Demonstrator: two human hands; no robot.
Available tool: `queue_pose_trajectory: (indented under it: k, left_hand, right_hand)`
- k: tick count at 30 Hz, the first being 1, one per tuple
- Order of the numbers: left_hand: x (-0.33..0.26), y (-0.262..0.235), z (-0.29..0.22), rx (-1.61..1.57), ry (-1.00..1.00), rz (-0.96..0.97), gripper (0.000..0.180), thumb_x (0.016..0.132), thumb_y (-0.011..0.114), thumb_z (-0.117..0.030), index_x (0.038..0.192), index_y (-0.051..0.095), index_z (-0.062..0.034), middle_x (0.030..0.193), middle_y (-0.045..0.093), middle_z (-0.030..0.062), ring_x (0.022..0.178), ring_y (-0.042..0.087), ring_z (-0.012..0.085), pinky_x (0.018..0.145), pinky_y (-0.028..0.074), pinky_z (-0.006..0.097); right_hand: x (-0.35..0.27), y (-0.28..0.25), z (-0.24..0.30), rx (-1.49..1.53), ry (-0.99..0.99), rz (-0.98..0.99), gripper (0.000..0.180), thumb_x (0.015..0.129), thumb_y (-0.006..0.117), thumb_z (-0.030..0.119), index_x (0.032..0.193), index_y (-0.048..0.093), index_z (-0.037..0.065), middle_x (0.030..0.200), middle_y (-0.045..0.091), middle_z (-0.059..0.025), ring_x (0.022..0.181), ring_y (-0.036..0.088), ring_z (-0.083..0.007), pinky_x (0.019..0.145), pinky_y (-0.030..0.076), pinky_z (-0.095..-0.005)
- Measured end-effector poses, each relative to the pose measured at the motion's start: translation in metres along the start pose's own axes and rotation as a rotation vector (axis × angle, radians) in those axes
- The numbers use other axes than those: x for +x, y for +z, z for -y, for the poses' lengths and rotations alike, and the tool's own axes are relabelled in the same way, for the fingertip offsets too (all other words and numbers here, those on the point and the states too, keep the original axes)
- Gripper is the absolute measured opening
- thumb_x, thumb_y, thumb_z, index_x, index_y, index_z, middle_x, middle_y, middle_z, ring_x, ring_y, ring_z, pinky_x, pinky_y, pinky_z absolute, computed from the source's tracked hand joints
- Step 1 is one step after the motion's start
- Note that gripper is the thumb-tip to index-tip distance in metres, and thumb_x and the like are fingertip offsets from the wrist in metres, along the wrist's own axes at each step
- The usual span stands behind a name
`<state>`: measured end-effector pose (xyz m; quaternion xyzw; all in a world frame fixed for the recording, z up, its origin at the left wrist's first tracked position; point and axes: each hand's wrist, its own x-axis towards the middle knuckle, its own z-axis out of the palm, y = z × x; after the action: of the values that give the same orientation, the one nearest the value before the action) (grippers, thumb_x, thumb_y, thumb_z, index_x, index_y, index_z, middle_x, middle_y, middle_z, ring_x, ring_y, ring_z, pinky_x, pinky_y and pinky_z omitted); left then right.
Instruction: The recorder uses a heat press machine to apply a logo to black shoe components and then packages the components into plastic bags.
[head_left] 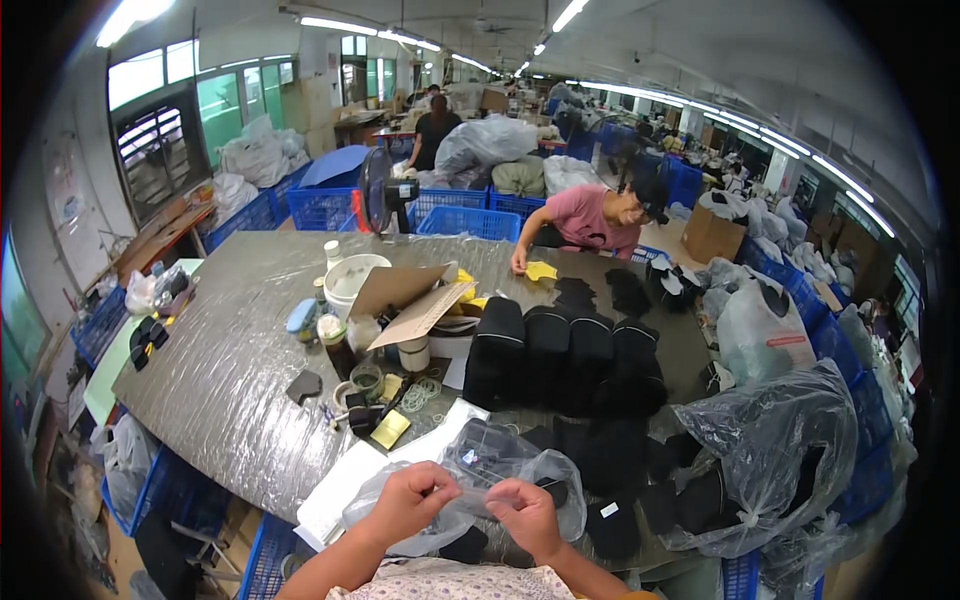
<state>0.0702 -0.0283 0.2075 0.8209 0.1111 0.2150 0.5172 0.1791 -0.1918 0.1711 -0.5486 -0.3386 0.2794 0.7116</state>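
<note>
My left hand (408, 500) and my right hand (525, 512) both pinch the top edge of a clear plastic bag (500, 462) at the near edge of the table. The bag holds a dark folded item and lies partly on white sheets (345, 480). Just beyond it stand stacks of black fabric pieces (565, 355), and more loose black pieces (610, 460) lie to the right of the bag.
The grey plastic-covered table (230, 370) carries a white bucket (350, 275), cardboard (410, 300), jars, tape rolls and a yellow sponge (390, 429). A person in a pink shirt (590, 220) leans over the far side. Large bags of black goods (775, 450) sit right; blue crates (465, 215) stand around.
</note>
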Motion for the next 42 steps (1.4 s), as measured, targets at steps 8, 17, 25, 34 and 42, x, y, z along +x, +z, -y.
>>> queue_pose_trajectory:
  k: [8,17,25,34,42]
  left_hand:
    - [0.002,-0.005,0.000,0.108,0.003,0.054,0.010,0.069,0.070,-0.006,0.078,0.065,-0.0043,0.072,0.060,0.0083,0.062,0.056,0.0191,0.056,0.044,0.028]
    - [-0.016,0.004,0.016,0.303,0.240,0.080,0.007,0.067,0.069,-0.003,0.072,0.065,-0.0046,0.067,0.060,0.0092,0.057,0.058,0.0199,0.053,0.046,0.028]
    - [-0.005,0.012,0.018,0.099,0.117,0.137,0.008,0.069,0.067,0.003,0.073,0.063,-0.0032,0.064,0.059,0.0048,0.052,0.051,0.0108,0.049,0.040,0.024]
    - [0.003,0.025,0.028,0.163,0.171,0.121,0.008,0.069,0.068,0.000,0.074,0.062,-0.0026,0.065,0.058,0.0076,0.053,0.053,0.0157,0.049,0.041,0.026]
    - [0.000,0.018,0.019,0.110,0.103,0.185,0.009,0.074,0.066,-0.006,0.082,0.062,-0.0027,0.071,0.060,0.0097,0.060,0.057,0.0222,0.053,0.045,0.028]
  right_hand:
    - [0.010,-0.006,0.008,-0.358,-0.159,-0.074,0.006,0.077,0.064,0.002,0.076,0.059,-0.001,0.075,0.060,-0.0076,0.068,0.056,-0.0130,0.061,0.043,-0.0231]
    - [0.006,0.004,0.022,-0.825,-0.425,0.208,0.021,0.073,0.066,0.018,0.091,0.060,0.008,0.088,0.062,-0.0044,0.087,0.057,-0.0225,0.077,0.040,-0.0348]
    - [0.008,0.002,0.007,-0.787,-0.313,0.142,0.009,0.077,0.061,0.014,0.081,0.057,0.006,0.080,0.060,-0.0048,0.077,0.057,-0.0235,0.070,0.040,-0.0334]
    - [0.010,-0.003,-0.011,-0.849,-0.349,0.056,0.009,0.074,0.061,0.013,0.079,0.056,0.008,0.076,0.057,-0.0040,0.078,0.056,-0.0226,0.070,0.040,-0.0342]
    - [0.008,-0.020,0.005,-0.829,-0.289,0.132,0.010,0.075,0.062,0.017,0.076,0.060,0.007,0.075,0.060,-0.0047,0.075,0.058,-0.0237,0.069,0.042,-0.0345]
